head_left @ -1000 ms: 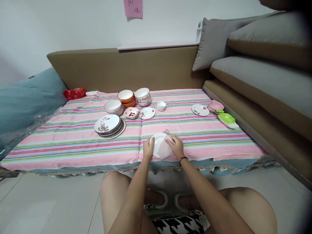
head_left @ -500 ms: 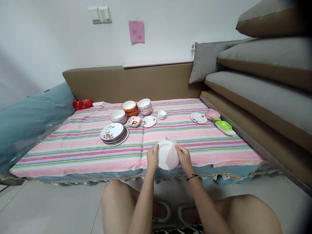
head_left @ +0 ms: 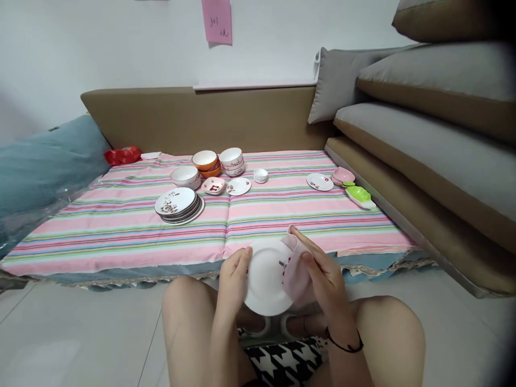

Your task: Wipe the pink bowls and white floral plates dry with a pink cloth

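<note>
A white plate (head_left: 264, 279) with small red flowers is held up in front of my knees, tilted toward me. My left hand (head_left: 236, 277) grips its left rim, thumb on the face. At the right side, my right hand (head_left: 322, 269) is closed on a pale pink cloth (head_left: 299, 274) that lies against the plate and covers part of its rim. The fingers behind the plate are hidden. Beyond, on the striped cloth, sit a stack of plates (head_left: 176, 201), a small flowered plate (head_left: 238, 186) and a pink dish (head_left: 213, 185).
Orange bowls (head_left: 205, 159), white bowls (head_left: 231, 156) and small saucers (head_left: 260, 174) stand farther back. At the right lie a flowered plate (head_left: 320, 181), pink bowls (head_left: 343, 176) and a green dish (head_left: 360, 196), beside stacked cushions (head_left: 423, 134). A red bundle (head_left: 123, 156) lies at the far left.
Both hands have brought the plate and cloth closer to me and lower. The cloth has shifted to the plate's right side, and red flowers now show. The view has tilted downward.
</note>
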`<state>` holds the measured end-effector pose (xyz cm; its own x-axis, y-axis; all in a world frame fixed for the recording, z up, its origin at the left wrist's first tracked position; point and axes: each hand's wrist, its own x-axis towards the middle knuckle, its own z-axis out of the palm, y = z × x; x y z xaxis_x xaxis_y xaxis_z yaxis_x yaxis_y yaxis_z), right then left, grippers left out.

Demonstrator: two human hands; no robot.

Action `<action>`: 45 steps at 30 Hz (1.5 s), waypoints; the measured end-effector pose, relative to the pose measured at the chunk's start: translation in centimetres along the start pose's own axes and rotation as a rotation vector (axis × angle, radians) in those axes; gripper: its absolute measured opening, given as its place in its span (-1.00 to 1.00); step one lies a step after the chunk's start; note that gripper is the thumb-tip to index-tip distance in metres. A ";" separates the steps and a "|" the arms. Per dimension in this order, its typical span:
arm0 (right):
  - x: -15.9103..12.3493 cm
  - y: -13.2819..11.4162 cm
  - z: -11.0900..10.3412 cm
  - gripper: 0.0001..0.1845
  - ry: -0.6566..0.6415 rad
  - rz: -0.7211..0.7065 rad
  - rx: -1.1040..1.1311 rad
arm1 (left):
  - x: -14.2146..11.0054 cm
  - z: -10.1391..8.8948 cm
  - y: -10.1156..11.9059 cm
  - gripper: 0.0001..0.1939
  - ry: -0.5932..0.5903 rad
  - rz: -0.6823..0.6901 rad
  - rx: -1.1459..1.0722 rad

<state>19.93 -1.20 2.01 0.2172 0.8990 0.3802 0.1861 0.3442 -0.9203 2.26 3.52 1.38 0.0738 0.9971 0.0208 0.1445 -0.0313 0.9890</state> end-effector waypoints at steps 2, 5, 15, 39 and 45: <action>-0.3 -1.0 0.2 -0.62 -0.038 -0.041 -0.027 | -0.3 -0.5 0.3 -0.61 0.049 0.001 0.018; -0.6 -1.7 1.4 -0.64 -0.176 -0.108 -0.083 | -0.7 -0.8 1.0 -0.65 0.045 0.019 0.042; -1.1 -0.2 3.8 -0.51 -0.153 0.019 -0.271 | -2.0 -0.9 1.3 -0.57 -0.055 0.010 0.025; -1.3 -0.3 1.6 -0.67 -0.072 0.216 -0.100 | -2.4 -2.3 1.3 -0.67 -0.211 -0.237 -0.084; -1.3 0.2 0.9 -0.76 0.044 0.333 -0.153 | -2.3 -2.5 1.1 -0.59 -0.216 -0.163 -0.008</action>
<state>18.83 -2.09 1.26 0.3305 0.9413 0.0688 0.2383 -0.0127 -0.9711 -0.22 1.34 2.78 0.2589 0.9508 -0.1701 0.1642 0.1302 0.9778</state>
